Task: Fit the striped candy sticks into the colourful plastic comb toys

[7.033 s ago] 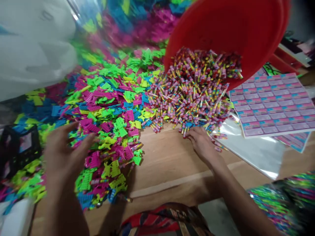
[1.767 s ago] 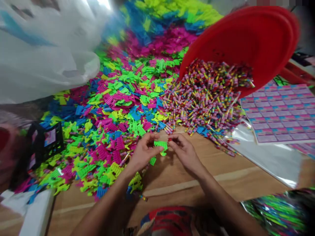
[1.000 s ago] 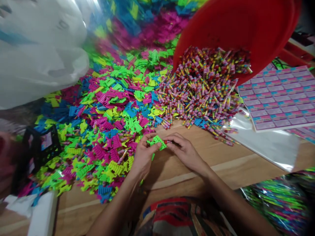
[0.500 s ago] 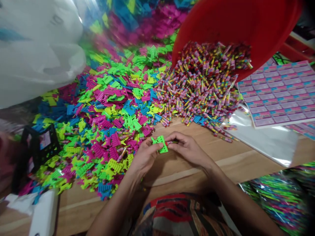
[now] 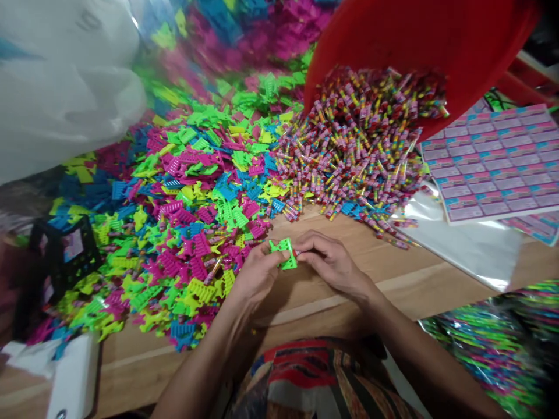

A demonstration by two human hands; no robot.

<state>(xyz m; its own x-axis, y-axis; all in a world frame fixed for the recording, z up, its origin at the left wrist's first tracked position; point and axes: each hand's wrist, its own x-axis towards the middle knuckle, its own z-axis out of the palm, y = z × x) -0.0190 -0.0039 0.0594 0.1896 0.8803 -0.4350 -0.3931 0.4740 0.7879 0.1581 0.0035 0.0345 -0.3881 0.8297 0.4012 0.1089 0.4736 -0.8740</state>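
Between the thumb and fingers of my left hand (image 5: 257, 270) is a bright green plastic toy piece (image 5: 286, 256) with cut-out slots. My right hand (image 5: 331, 260) pinches a small candy tube (image 5: 297, 254); only its reddish end shows past the fingertips. That end meets the right edge of the green piece, and I cannot tell whether it is inside. Both hands are just above the wooden table (image 5: 345, 308), close together. To their left spreads a heap of plastic pieces (image 5: 196, 244) in green, pink, blue and yellow.
A red tub (image 5: 419, 41) lies tipped, with many candy tubes (image 5: 349, 145) spilling out. Printed label sheets (image 5: 493, 163) and a clear plastic sheet (image 5: 471, 250) lie right. A black basket (image 5: 65, 256) and a white bag (image 5: 65, 87) stand left; filled bags (image 5: 493, 349) sit lower right.
The right fingers have come slightly closer to the green piece, and less of the candy tube shows. The whole view has shifted a little.
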